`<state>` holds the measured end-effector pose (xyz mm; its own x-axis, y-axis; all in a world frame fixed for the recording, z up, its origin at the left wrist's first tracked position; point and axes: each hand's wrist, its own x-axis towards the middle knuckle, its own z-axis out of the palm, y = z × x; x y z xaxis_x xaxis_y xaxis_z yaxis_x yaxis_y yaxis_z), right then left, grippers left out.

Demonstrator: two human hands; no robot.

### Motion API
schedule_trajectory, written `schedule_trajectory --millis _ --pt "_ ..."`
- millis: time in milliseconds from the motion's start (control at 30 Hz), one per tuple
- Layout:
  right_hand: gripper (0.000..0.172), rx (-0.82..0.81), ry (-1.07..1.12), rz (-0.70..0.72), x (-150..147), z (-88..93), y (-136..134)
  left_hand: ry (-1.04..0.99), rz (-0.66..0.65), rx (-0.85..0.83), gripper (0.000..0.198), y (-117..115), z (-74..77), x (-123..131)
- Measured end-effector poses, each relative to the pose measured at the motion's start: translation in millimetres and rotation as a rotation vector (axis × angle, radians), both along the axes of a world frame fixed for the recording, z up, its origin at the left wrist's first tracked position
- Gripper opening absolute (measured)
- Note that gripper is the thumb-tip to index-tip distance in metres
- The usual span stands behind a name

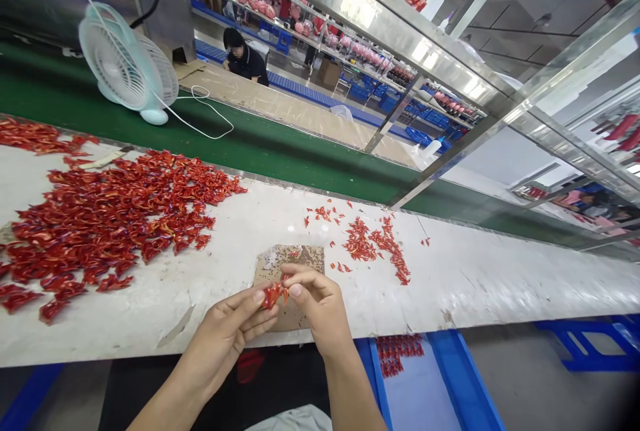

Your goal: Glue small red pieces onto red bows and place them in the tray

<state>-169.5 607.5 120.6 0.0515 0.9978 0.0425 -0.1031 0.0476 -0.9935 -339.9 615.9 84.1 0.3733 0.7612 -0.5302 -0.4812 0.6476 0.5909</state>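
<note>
My left hand [234, 325] pinches a small glossy red piece [271, 295] between thumb and fingers. My right hand [320, 301] is closed at the same spot, its thumb and fingertips on a smaller red part [285, 289] that touches the first. Both hands are over a stained brown cardboard piece [290, 259] near the front edge of the white table. To the left lies a wide heap of red pieces [115, 217]. Right of the cardboard are small piles of finer red parts [361, 241]. Their exact kind is too small to tell.
A light-blue fan [123, 61] with a white cord stands on the green surface [280, 164] behind the table. Metal frame posts [425, 177] rise at the back. A blue tray [465, 377] with red pieces is below the front edge. Another person [245, 57] sits beyond.
</note>
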Motion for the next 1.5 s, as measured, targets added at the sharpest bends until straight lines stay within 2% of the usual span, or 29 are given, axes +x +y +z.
schedule_trajectory --millis 200,500,767,900,1033,1100,1367,1500 --pt "0.006 0.061 -0.019 0.052 -4.9 4.6 -4.3 -0.085 -0.053 0.022 0.028 -0.1 3.9 3.6" --pt "0.007 0.127 -0.084 0.046 -7.9 3.5 -5.7 -0.119 -0.083 0.032 0.033 -3.7 5.6 3.4" --pt "0.007 0.129 -0.109 0.047 -8.3 1.4 -8.7 -0.121 -0.096 0.047 0.03 -5.4 -1.3 2.0" --pt "0.007 0.143 -0.146 0.021 -13.2 -2.5 -10.8 -0.112 -0.103 0.056 0.028 -7.1 -3.3 1.5" --pt "0.009 0.125 -0.174 -0.077 -21.4 -8.5 -15.1 -0.1 -0.106 0.062 0.026 -8.2 -4.7 1.2" --pt "0.01 0.107 -0.161 -0.09 -23.5 -10.1 -17.8 -0.095 -0.105 0.063 0.025 -8.7 -5.5 1.5" --pt "0.01 0.07 -0.061 0.029 -18.0 -9.2 -23.9 -0.071 -0.135 0.089 0.026 -12.0 -5.1 1.4" --pt "0.029 -0.029 0.097 0.038 -16.6 -14.3 -22.9 0.058 -0.129 0.137 0.033 -9.7 -1.9 -3.7"
